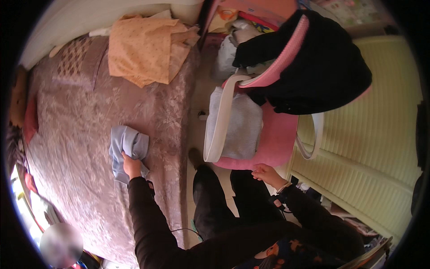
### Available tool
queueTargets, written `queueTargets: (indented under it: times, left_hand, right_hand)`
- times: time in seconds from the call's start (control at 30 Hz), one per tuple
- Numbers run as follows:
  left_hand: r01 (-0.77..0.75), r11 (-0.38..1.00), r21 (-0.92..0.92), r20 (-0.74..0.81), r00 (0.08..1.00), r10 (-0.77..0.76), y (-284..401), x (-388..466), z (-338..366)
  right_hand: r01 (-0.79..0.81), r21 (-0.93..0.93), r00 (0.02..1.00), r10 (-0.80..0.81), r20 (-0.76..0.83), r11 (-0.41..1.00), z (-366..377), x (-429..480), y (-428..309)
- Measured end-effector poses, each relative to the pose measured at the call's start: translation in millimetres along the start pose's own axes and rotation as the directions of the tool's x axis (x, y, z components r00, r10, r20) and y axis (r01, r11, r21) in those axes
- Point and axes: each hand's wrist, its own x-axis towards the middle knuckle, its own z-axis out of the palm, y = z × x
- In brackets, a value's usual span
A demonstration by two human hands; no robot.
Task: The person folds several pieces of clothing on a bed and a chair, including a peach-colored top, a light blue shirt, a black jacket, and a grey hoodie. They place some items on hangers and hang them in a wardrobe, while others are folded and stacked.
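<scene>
On the bed, a folded light blue-grey garment point(126, 139) lies near the side closest to me. My left hand point(132, 166) grips its lower part, thumb on top, while the other fingers are hidden by the cloth. My right hand point(268, 176) hovers by the front edge of a pink chair seat point(277, 134), its fingers loosely bent and slightly apart with nothing visible in them. A folded grey garment point(243, 126) rests on that seat, beside the white armrest point(223, 121).
A black garment point(322, 67) drapes over the chair's pink backrest point(292, 50). Orange patterned cloth point(141, 50) and a checked pillow point(74, 60) lie on the floral bedspread point(77, 134). Behind the chair stands a pale ribbed cabinet point(379, 134). White plastic bags point(226, 53) sit beyond.
</scene>
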Motion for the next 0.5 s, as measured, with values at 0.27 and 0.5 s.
queueTargets:
  times: [0.27,0.5]
  left_hand:
    - [0.245,-0.081,-0.966,0.224,0.952,0.21,65,-178,-91]
    - [0.162,0.193,-0.968,0.216,0.927,0.307,129,-361,-152]
  right_hand:
    - [0.345,-0.132,0.883,-0.369,-0.291,0.929,-47,1,-60]
    - [0.671,-0.298,0.615,-0.734,-0.288,0.679,-84,-32,-113]
